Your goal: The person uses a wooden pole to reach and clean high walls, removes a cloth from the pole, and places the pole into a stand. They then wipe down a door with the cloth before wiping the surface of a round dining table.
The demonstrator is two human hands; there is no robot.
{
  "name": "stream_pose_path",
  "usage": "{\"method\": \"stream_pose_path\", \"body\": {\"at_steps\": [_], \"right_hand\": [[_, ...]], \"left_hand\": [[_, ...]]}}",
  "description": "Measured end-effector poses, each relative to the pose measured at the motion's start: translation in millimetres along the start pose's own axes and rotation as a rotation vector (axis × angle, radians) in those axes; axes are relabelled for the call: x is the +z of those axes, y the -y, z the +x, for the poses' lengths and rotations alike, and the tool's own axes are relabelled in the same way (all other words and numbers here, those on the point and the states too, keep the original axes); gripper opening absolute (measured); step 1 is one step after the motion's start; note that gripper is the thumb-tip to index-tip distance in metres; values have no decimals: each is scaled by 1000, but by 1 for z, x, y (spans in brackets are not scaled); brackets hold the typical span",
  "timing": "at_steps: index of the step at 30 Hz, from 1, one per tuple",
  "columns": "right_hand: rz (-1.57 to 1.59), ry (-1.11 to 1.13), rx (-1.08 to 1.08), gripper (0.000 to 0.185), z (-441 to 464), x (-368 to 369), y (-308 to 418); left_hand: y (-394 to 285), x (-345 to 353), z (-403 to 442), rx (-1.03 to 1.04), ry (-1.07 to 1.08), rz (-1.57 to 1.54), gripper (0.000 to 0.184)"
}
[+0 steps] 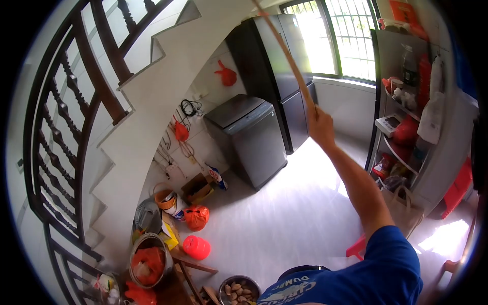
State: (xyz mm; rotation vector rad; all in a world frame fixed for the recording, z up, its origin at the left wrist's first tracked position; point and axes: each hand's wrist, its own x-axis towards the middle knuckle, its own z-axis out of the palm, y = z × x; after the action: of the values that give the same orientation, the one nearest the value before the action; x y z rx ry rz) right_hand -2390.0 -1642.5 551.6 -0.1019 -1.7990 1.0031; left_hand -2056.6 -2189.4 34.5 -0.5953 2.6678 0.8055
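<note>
Wooden pole [290, 57] is slanting upward before the refrigerator [255, 61]; we are best guiding its length clear of those doors. Our right hand [321, 124] is gripping near its lower end, ideally firm-wristed; our left hand's state we cannot tell.

Beneath you the floor [244, 223] is gleaming like smooth, glossy tile. Your shirt [351, 277] is showing soft, matt cloth, while the pole [287, 51] is looking like plain wood. The washing machine [249, 142] is wearing a dark, satiny finish, and the fridge [290, 66] is reflecting light off smooth, dark doors. The bowl [239, 291] is shining like metal. The stair railing [60, 127] is looking like dark, polished wood, and the red bags [196, 217] are crinkling in thin, shiny plastic.
</note>
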Motion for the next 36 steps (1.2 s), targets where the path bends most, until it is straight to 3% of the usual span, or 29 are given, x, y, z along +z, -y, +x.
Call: {"method": "stream_pose_path", "body": {"at_steps": [7,9,12,13,14,15,16,17,21,26,29,31,36], "right_hand": [[-258,-24,-30,34,92,54,-25],[-265,-20,66,32,80,45,-14],[-315,-25,-113,33,8,53,-54],[-129,-41,-30,36,-34,53,-62],[-107,73,127,28,-84,45,-64],[-89,160,149,23,-136,37,-78],[-48,257,308,26,-186,28,-89],[-90,261,262,27,-241,19,-102],[-196,505,560,25,-404,-55,-106],[-455,869,970,34,-473,-127,-116],[-514,1115,1079,36,-475,-164,-91],[-576,1222,1040,36,-469,-188,-72],[-790,1419,766,36,-500,-244,-90]], "left_hand": [[4,-7,-25,-18,-48,-21,45],[12,-5,-38,-31,-60,-25,45],[23,4,-61,-57,-63,-34,45],[28,7,-70,-65,-60,-35,45],[34,12,-78,-68,-61,-42,44],[38,18,-87,-75,-61,-39,44],[43,21,-95,-79,-60,-38,44],[49,25,-104,-83,-60,-35,44],[75,36,-135,-86,-60,-12,44],[97,51,-151,-31,-53,15,44],[113,65,-154,11,-60,26,43],[120,79,-152,31,-71,17,43],[126,113,-181,-185,-39,-241,61]]}}
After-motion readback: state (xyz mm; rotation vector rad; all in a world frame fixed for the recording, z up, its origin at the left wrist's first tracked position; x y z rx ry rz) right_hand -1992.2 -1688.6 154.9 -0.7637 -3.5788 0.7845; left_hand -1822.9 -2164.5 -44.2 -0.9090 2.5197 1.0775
